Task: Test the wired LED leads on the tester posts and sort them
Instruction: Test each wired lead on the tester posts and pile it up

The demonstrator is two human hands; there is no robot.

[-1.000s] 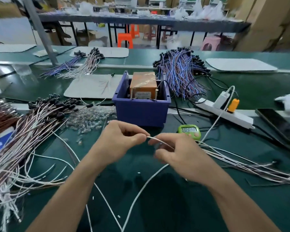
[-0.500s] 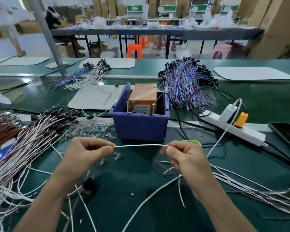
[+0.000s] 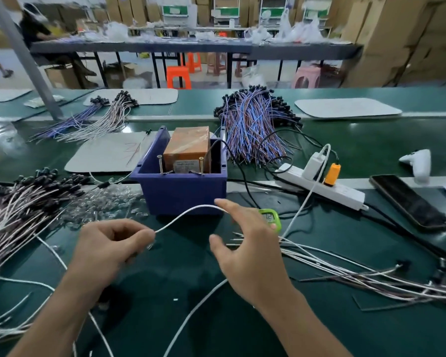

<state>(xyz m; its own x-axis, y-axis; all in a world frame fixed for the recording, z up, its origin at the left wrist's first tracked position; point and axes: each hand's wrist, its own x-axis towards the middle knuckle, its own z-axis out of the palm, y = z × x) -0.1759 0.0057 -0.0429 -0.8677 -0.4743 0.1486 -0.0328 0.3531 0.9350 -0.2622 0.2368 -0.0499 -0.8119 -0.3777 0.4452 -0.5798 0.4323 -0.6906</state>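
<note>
- The left hand (image 3: 108, 251) has its fingers curled, and thumb and forefinger pinch one white lead (image 3: 198, 206) close to its end.
- From that pinch the lead arcs up and to the right, so its long axis runs roughly across the counter (image 3: 165, 292), and it meets the index finger of the right hand (image 3: 247, 253).
- The right hand is spread open with thumb and fingers apart. The lead only touches its index finger, and nothing is gripped.
- The two brass posts (image 3: 160, 163) stand upright at the front of the tester (image 3: 188, 148), inside the blue box (image 3: 178, 194), straight ahead of both hands and beyond the lead.
- The left post lies almost directly ahead of the left hand's pinch, so that hand looks nearer to making contact. The right hand sits nearer the other post.
- Which end of the lead carries the bare wires I cannot tell.
- My judgement is that the lead is not yet tested and must swing forward and upward to reach the posts.
- A heap of leads (image 3: 23, 207) lies to the left, and a looser spread of leads (image 3: 358, 269) to the right.
</note>
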